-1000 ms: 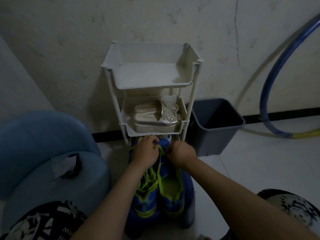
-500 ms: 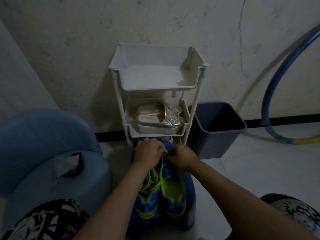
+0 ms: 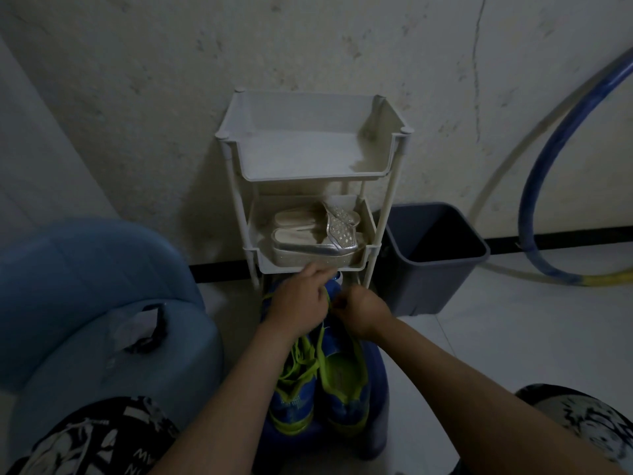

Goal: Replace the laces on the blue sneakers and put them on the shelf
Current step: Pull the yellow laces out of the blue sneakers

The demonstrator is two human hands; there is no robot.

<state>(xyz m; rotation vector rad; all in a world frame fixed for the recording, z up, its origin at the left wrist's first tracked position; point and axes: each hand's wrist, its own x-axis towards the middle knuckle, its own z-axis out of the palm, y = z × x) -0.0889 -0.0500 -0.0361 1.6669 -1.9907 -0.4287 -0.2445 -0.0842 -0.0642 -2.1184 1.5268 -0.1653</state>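
Two blue sneakers with lime-green trim stand side by side on a blue stool [image 3: 376, 382] in front of me, the left sneaker [image 3: 294, 399] and the right sneaker [image 3: 346, 382] with toes pointing away. A lime-green lace [image 3: 320, 334] runs up the right sneaker to my hands. My left hand [image 3: 298, 303] and my right hand [image 3: 363, 311] meet over the toe end, both with fingers curled, pinching the lace. The white three-tier shelf [image 3: 308, 173] stands just beyond, against the wall; its top tier is bare.
Silver sandals [image 3: 315, 234] fill the shelf's middle tier. A dark grey bin [image 3: 435, 255] stands right of the shelf. A blue hoop [image 3: 534, 186] leans on the wall at right. Large blue water jugs [image 3: 85, 303] sit at my left, my knees at the bottom corners.
My hands have drawn closer together over the toe of the right sneaker. The view has tilted slightly, so the shelf sits lower in frame.
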